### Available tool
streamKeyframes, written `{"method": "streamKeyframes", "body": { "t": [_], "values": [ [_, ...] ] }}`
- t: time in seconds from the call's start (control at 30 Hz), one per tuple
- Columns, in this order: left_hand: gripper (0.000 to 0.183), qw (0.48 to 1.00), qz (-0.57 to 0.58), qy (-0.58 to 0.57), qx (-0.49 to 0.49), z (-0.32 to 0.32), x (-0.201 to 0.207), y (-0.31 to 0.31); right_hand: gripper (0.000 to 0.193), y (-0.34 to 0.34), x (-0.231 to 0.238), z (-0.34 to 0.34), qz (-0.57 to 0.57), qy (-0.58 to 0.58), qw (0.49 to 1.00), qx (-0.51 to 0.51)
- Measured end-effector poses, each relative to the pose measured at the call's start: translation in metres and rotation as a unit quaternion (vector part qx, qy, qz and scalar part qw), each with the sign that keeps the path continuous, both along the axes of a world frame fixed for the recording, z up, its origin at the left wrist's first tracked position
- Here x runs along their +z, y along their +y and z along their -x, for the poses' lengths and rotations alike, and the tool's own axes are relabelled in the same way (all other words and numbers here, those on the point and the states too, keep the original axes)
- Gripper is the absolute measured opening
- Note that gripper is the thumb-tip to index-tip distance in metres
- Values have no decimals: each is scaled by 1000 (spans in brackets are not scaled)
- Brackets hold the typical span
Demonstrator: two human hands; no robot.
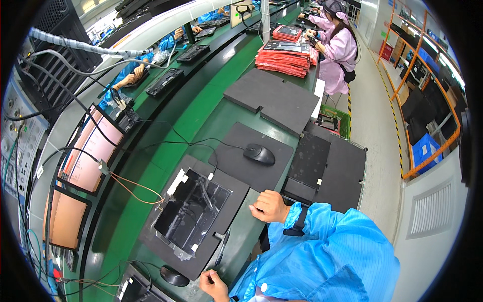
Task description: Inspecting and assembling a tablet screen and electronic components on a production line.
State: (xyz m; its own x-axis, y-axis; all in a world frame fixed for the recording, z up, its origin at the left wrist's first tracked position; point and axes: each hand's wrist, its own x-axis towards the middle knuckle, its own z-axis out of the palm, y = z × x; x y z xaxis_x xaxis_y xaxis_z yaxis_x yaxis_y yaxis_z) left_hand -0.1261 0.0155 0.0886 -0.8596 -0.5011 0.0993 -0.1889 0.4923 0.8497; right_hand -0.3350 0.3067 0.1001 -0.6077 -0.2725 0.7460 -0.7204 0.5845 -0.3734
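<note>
My right hand rests loosely curled at the bench's near edge, beside a black foam board, with nothing visible in it. Lower down, my left hand is curled near the board's lower corner, also with nothing visible in its fingers. On that board lies a glossy dark display panel with white tabs at its corners and clear film along its lower edge. Thin orange wires run from the panel's left edge to a connector. A dark pen lies between the panel and my left hand.
A black mouse sits on a dark pad; another mouse is near my left hand. Two lit monitors stand at left. Beyond are foam sheets, red-edged stacks and a co-worker in pink. Orange shelving lines the aisle.
</note>
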Motion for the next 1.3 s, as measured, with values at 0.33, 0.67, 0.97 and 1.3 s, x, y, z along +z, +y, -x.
{"method": "streamKeyframes", "body": {
  "t": [0.33, 0.67, 0.97, 1.3],
  "values": [
    [18, 1000, -13, -25, -2, 4, 5, 5, 14, 4, 3, 0, 6, 28, 1000, 6],
    [14, 997, -5, 73, -3, 12, 22, 19, 14, 5, 0, 1, 0, -6, 1000, 18],
    [13, 997, -7, 65, -29, 12, 32, 15, 7, -3, -2, -3, -19, -39, 999, 14],
    [11, 997, -18, 75, -17, 16, 30, 19, 9, 1, -6, 1, -12, -37, 999, 31]
  ]
}}
